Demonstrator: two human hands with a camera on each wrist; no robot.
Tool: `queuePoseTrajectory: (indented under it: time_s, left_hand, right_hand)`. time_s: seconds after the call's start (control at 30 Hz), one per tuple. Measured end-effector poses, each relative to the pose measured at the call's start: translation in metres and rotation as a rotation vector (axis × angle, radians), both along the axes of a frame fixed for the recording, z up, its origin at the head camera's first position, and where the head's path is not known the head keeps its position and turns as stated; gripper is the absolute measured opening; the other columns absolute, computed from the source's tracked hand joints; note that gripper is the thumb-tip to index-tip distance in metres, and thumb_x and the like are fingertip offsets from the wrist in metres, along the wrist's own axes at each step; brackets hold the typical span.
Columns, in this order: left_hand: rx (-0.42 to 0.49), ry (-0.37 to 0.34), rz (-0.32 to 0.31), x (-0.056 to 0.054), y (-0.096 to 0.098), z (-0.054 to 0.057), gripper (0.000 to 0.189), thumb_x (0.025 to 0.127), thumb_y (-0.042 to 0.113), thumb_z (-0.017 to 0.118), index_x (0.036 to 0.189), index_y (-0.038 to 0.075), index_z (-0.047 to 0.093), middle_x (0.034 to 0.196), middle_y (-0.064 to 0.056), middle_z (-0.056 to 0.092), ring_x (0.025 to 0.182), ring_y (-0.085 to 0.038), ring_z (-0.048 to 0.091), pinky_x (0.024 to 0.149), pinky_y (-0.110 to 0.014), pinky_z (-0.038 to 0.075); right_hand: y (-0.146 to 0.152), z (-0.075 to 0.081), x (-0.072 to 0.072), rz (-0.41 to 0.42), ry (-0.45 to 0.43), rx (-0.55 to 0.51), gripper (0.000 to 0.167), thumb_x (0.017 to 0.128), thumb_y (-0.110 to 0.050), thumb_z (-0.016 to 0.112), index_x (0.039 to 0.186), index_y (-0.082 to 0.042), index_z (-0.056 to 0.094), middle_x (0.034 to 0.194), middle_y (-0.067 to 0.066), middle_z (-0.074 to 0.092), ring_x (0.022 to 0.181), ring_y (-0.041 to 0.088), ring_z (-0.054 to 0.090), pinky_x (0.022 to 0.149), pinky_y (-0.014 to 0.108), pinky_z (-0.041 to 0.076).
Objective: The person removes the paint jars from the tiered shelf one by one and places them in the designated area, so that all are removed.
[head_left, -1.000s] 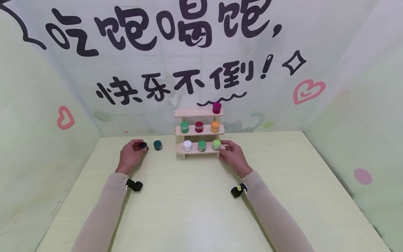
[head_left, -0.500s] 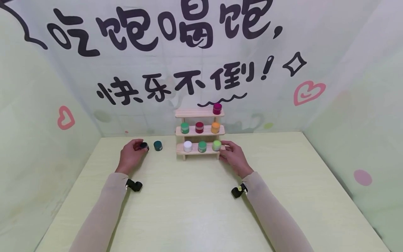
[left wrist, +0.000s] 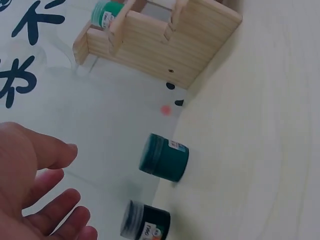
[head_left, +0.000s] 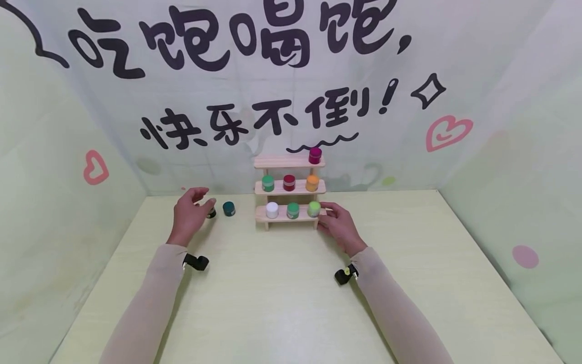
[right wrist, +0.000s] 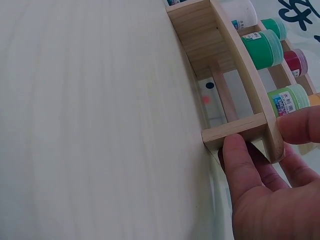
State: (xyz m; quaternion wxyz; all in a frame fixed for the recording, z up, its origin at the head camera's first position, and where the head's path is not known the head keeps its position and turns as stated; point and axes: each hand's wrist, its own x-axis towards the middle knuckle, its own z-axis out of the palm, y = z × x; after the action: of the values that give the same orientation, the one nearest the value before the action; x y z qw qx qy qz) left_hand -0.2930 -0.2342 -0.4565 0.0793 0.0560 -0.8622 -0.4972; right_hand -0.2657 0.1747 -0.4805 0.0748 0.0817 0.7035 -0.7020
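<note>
My left hand (head_left: 188, 215) hovers with parted fingers beside a black paint jar (left wrist: 146, 220), which it partly hides in the head view. The left wrist view shows a gap between those fingers and the jar. A dark teal paint jar (head_left: 229, 209) stands just to its right on the table. My right hand (head_left: 341, 228) grips the right end of a three-tier wooden display stand (right wrist: 235, 131), thumb on the lowest board and fingers at the leg. Near that thumb sits a light green jar (right wrist: 290, 100).
On the stand's lowest tier are also a white jar (head_left: 272, 210) and a green jar (head_left: 293, 211). The middle tier bears green, dark red (head_left: 289, 182) and orange (head_left: 312, 183) jars; a magenta jar (head_left: 315, 155) tops its right end. Behind hangs a printed cloth (head_left: 218, 167).
My left hand has let go of the black jar and risen slightly, its fingers spreading. The jar stays on the table. My right hand keeps its hold on the stand.
</note>
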Motion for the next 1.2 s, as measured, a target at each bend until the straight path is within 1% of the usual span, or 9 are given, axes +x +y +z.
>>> queuePoseTrajectory:
  time_s: [0.1,0.27,0.5,0.67,0.8,0.9,1.03,1.13,1.2]
  left_hand:
    - [0.009,0.031,-0.021,0.0,0.008,0.009,0.051,0.103,0.034,0.07,0.146,0.01,0.057,0.153,-0.015,0.058,0.146,-0.033,0.05,0.123,-0.05,0.042]
    - [0.024,0.089,-0.065,-0.002,0.024,0.023,0.047,0.104,0.032,0.069,0.144,0.01,0.059,0.15,-0.016,0.06,0.142,-0.033,0.053,0.121,-0.05,0.044]
    - [0.044,0.13,-0.081,-0.01,0.052,0.044,0.042,0.104,0.028,0.069,0.141,0.009,0.06,0.145,-0.015,0.063,0.138,-0.032,0.056,0.119,-0.049,0.046]
    - [0.04,0.162,-0.094,-0.016,0.075,0.058,0.04,0.103,0.027,0.069,0.138,0.009,0.063,0.141,-0.014,0.065,0.135,-0.031,0.059,0.117,-0.049,0.048]
    - [0.038,0.19,-0.108,-0.018,0.094,0.068,0.037,0.103,0.027,0.069,0.136,0.01,0.064,0.138,-0.011,0.067,0.132,-0.03,0.06,0.115,-0.048,0.049]
    - [0.041,0.228,-0.123,-0.019,0.107,0.074,0.034,0.103,0.024,0.07,0.133,0.009,0.065,0.135,-0.011,0.069,0.129,-0.03,0.061,0.112,-0.048,0.05]
    - [0.064,0.266,-0.15,-0.023,0.122,0.079,0.032,0.101,0.02,0.07,0.13,0.007,0.066,0.133,-0.015,0.069,0.127,-0.034,0.062,0.111,-0.052,0.05]
    - [0.075,0.264,-0.167,-0.027,0.132,0.081,0.033,0.101,0.021,0.07,0.131,0.006,0.066,0.133,-0.016,0.069,0.126,-0.034,0.062,0.111,-0.053,0.05]
    - [0.069,0.255,-0.18,-0.03,0.139,0.082,0.035,0.102,0.023,0.07,0.132,0.006,0.066,0.132,-0.013,0.069,0.123,-0.03,0.062,0.11,-0.05,0.051]
  right_hand:
    - [0.0,0.0,0.0,-0.002,0.001,0.004,0.044,0.102,-0.007,0.064,0.146,-0.009,0.058,0.128,0.014,0.065,0.11,0.017,0.068,0.107,0.044,0.057]
    - [-0.001,-0.001,0.0,-0.003,0.005,0.001,0.044,0.102,-0.006,0.064,0.145,-0.01,0.059,0.127,0.014,0.066,0.11,0.017,0.068,0.106,0.043,0.058]
    - [-0.002,-0.002,-0.001,-0.005,0.004,0.001,0.044,0.102,-0.006,0.064,0.145,-0.009,0.059,0.124,0.012,0.066,0.107,0.017,0.068,0.106,0.043,0.058]
    - [-0.002,-0.001,0.0,-0.01,0.007,-0.003,0.044,0.102,-0.005,0.063,0.145,-0.009,0.059,0.125,0.013,0.066,0.11,0.018,0.068,0.107,0.045,0.057]
    - [-0.001,-0.001,0.0,-0.013,0.01,0.001,0.044,0.101,-0.005,0.063,0.145,-0.01,0.06,0.128,0.014,0.066,0.111,0.019,0.068,0.105,0.043,0.059]
    - [0.0,-0.001,-0.001,-0.012,0.005,-0.001,0.044,0.101,-0.006,0.063,0.145,-0.01,0.059,0.128,0.014,0.065,0.111,0.018,0.068,0.101,0.039,0.061]
    - [0.0,-0.002,-0.001,-0.009,-0.005,-0.001,0.044,0.101,-0.008,0.064,0.145,-0.011,0.059,0.125,0.012,0.064,0.108,0.017,0.069,0.097,0.034,0.062]
    - [0.0,-0.002,-0.002,-0.01,-0.006,-0.005,0.044,0.101,-0.008,0.064,0.145,-0.011,0.059,0.124,0.011,0.064,0.107,0.017,0.069,0.097,0.034,0.062]
    - [0.0,-0.003,-0.002,-0.013,-0.009,-0.005,0.044,0.101,-0.008,0.065,0.145,-0.011,0.06,0.123,0.011,0.064,0.107,0.017,0.069,0.097,0.034,0.062]
